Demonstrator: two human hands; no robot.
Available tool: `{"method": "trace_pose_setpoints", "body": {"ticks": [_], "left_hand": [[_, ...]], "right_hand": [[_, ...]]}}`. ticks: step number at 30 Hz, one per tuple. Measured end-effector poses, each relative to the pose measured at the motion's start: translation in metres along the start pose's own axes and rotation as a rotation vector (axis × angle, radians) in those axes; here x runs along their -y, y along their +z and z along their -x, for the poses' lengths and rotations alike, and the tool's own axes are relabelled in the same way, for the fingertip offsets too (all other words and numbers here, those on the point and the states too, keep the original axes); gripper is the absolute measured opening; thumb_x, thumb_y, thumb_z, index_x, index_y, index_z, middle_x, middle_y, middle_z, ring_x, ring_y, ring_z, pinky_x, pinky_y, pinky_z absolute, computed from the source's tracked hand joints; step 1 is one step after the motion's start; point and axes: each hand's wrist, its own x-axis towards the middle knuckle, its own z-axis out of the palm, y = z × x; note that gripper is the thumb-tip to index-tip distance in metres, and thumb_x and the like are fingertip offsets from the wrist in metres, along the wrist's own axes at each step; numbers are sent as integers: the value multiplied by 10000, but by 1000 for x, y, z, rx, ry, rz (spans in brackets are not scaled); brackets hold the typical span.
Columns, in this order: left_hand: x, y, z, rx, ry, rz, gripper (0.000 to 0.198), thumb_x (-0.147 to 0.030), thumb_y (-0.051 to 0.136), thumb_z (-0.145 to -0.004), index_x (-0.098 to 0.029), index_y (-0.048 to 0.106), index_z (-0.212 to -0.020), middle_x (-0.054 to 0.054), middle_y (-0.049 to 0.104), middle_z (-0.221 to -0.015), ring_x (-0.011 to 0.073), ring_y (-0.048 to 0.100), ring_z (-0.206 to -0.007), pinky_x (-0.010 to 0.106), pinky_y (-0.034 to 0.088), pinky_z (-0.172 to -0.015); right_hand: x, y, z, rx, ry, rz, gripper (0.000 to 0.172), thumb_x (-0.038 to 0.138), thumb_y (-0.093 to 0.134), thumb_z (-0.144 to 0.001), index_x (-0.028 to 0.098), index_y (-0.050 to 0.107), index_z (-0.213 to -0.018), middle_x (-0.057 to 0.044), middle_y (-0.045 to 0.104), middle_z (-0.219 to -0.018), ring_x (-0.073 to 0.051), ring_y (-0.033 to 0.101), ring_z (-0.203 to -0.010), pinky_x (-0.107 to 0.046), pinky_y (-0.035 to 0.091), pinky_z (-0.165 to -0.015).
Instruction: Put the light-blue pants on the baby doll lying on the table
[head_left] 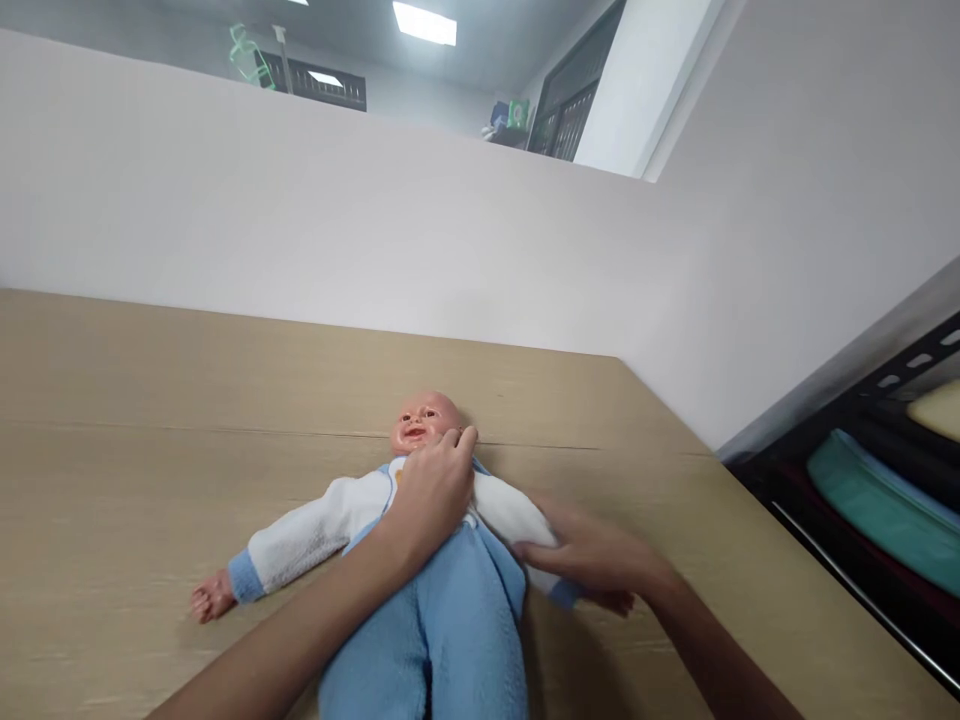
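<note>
A baby doll (pixel 459 610) lies on its back on a wooden table (pixel 150 380), dressed in a blue and white fleece suit. My left hand (pixel 439 480) is closed on the suit at the doll's neck and shoulder, beside its chin. Around the white sleeve (pixel 514 510) on the right side of the picture, my right hand (pixel 592 550) is wrapped, slightly blurred. The doll's other arm (pixel 300 540) stretches out to the left, its small hand bare. Its lower legs are out of view.
A pale wall (pixel 337 230) rises behind the table, with an opening above it into another room. At the right, beyond the table's slanting edge, stands a black rack (pixel 840 570) holding a teal item (pixel 885 510).
</note>
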Motion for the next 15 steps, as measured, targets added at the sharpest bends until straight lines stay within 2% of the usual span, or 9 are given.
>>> {"method": "trace_pose_setpoints", "body": {"ticks": [2, 4, 5, 7, 8, 10, 11, 13, 15], "left_hand": [[0, 2, 0, -1, -6, -12, 279, -61, 504, -990, -166, 598, -1231, 129, 724, -1152, 344, 719, -997, 404, 518, -696], [-1, 3, -1, 0, 2, -13, 310, -61, 522, -976, -175, 591, -1255, 124, 724, -1164, 341, 718, -1000, 404, 530, -727], [-1, 3, -1, -1, 6, -13, 300, -64, 523, -975, -172, 594, -1247, 127, 726, -1156, 338, 714, -996, 408, 536, -751], [-2, 0, -1, -10, 16, -11, 224, -95, 503, -1004, -155, 609, -1192, 150, 721, -1140, 343, 695, -1029, 427, 544, -827], [-2, -2, 0, -18, 22, -13, 186, -133, 495, -1027, -151, 614, -1168, 163, 712, -1153, 351, 674, -1083, 442, 540, -887], [-2, -8, 4, -51, 92, 27, 177, -240, 533, -1046, -156, 613, -1181, 170, 683, -1229, 366, 606, -1214, 487, 493, -1035], [-2, -11, 7, -63, 169, 88, 237, -294, 586, -1033, -167, 604, -1231, 162, 659, -1296, 366, 565, -1274, 501, 457, -1099], [-5, -16, 13, -71, 347, 274, 479, -369, 720, -966, -210, 547, -1383, 141, 592, -1445, 358, 497, -1362, 510, 392, -1181], [-10, -20, 17, -48, 466, 458, 678, -374, 812, -907, -260, 481, -1487, 120, 546, -1528, 342, 473, -1397, 492, 362, -1210]], "right_hand": [[7, -22, 11, 2, -6, 158, 491, 323, 697, -909, 281, 681, -1398, -63, 777, -1256, -319, 712, -1059, -394, 557, -918], [8, -39, 14, -3, 29, 216, 455, 310, 713, -876, 278, 714, -1330, -51, 796, -1118, -238, 716, -792, -319, 564, -700], [7, -44, 13, 28, 69, 194, 490, 330, 724, -870, 281, 693, -1356, -43, 793, -1018, -190, 670, -625, -283, 523, -561], [2, -48, 13, 129, 138, 67, 609, 405, 749, -871, 274, 618, -1451, -8, 746, -806, -114, 499, -380, -232, 353, -352], [-3, -48, 14, 166, 162, -27, 677, 449, 763, -870, 263, 578, -1494, 5, 717, -732, -98, 438, -324, -221, 278, -304], [-14, -47, 16, 170, 173, -218, 789, 517, 795, -851, 233, 535, -1540, 8, 692, -660, -92, 421, -307, -207, 226, -282], [-19, -46, 18, 155, 171, -306, 831, 539, 806, -841, 226, 521, -1556, 10, 684, -639, -88, 418, -309, -199, 225, -283], [-30, -45, 20, 172, 180, -455, 904, 576, 809, -830, 236, 473, -1597, 33, 657, -591, -81, 388, -287, -189, 224, -280], [-36, -43, 21, 149, 165, -563, 895, 586, 824, -803, 239, 519, -1569, 34, 658, -584, -84, 403, -284, -186, 258, -300]]}}
